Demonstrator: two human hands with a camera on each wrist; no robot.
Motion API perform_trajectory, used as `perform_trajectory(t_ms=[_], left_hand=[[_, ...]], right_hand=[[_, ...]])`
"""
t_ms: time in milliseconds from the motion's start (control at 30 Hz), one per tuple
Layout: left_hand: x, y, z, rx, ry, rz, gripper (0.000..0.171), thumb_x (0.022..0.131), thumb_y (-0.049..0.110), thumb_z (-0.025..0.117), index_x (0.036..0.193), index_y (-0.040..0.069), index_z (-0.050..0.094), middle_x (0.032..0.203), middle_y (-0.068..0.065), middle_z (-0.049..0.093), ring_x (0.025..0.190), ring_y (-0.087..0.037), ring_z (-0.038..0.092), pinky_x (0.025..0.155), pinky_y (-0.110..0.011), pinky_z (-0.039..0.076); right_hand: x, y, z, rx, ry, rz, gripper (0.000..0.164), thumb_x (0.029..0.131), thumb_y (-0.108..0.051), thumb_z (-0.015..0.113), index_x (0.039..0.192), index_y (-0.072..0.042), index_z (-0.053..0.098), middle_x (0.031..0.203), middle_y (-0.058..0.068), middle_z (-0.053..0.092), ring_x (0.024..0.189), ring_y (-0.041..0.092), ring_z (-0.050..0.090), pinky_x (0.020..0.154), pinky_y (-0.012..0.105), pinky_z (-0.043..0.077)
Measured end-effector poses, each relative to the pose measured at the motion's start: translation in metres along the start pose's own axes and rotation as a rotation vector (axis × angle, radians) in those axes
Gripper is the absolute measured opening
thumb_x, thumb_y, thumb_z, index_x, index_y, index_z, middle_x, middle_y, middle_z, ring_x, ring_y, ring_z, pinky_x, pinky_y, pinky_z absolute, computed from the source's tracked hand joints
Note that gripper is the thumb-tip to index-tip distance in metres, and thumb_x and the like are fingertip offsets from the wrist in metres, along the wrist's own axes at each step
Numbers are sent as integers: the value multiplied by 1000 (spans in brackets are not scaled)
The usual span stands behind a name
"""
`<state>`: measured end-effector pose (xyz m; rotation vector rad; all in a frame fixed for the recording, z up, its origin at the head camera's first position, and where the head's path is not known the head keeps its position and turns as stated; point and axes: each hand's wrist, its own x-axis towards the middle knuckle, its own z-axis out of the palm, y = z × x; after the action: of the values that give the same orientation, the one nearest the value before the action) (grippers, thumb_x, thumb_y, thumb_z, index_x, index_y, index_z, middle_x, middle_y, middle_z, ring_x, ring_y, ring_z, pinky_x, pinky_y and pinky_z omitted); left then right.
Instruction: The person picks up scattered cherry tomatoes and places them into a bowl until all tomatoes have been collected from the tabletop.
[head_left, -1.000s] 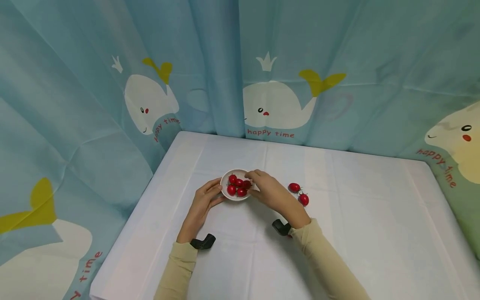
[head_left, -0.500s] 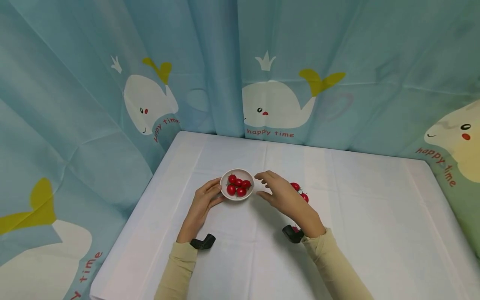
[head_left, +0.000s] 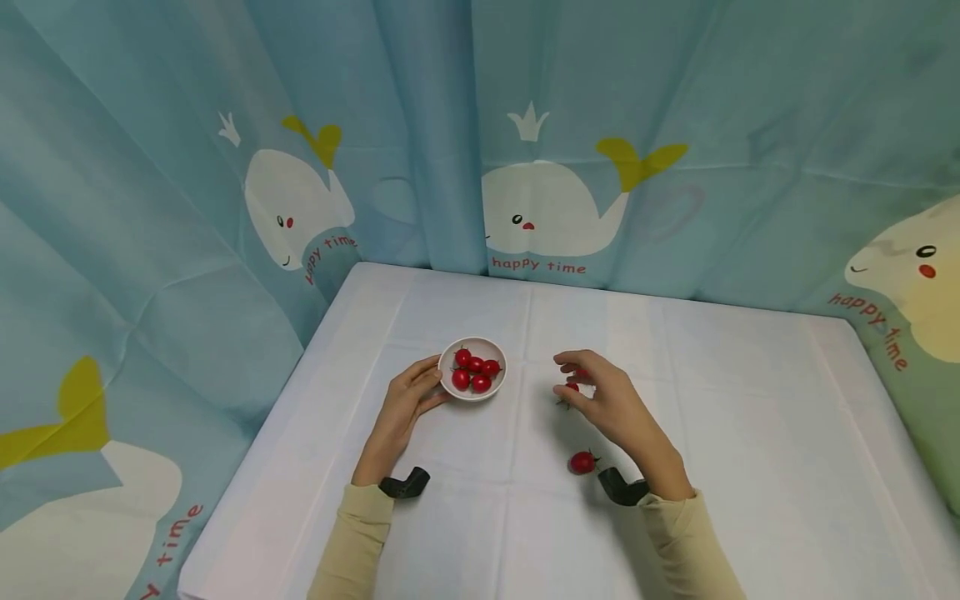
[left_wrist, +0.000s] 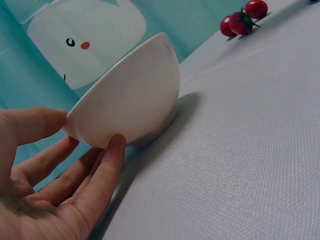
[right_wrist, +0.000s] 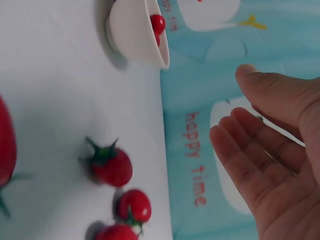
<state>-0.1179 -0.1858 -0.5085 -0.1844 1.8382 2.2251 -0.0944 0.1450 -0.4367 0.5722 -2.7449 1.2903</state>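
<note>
A small white bowl [head_left: 447, 389] with several cherry tomatoes [head_left: 481, 383] in it stands on the table at centre. My left hand [head_left: 402, 402] holds its left side, thumb and fingers curved against the wall; the left wrist view shows this bowl [left_wrist: 132, 90] from low down. Right of it, my right hand [head_left: 611, 400] hovers with thumb and fingers apart, nothing between them, above loose tomatoes that it partly hides in the head view. The right wrist view shows a nearby cherry tomato [right_wrist: 112, 167] with others beside it. Nearer the person lies one more tomato [head_left: 582, 462].
A white cloth covers the table [head_left: 750, 442]. Blue curtains [head_left: 420, 125] with whale prints hang along its back and sides. Black wrist mounts [head_left: 406, 483] are strapped to both arms.
My right hand has drawn back from the bowl, rightward to over the loose tomatoes, uncovering the tomato nearer the person. The left hand and the bowl stay in place.
</note>
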Motion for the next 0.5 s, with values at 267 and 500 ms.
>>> perform_trajectory(t_ms=[267,500], left_hand=[[2,-1,-1,-19,-26,11,46,108,14,57,152,4,49,155,-16,48,140,-27,53,103,-29,61],[2,-2,-1,-21,-30,11,47,108,17,58,152,5,49,157,-14,47,141,-27,53,104,-28,60]], right_hand=[[-17,26,-11,-1,78,58,44,92,-4,79,133,-6,63,126,16,71,116,33,68,97,57,62],[-26,43,-13,2,134,87,44,91,-2,79,132,-4,63,129,18,69,117,35,68,100,57,60]])
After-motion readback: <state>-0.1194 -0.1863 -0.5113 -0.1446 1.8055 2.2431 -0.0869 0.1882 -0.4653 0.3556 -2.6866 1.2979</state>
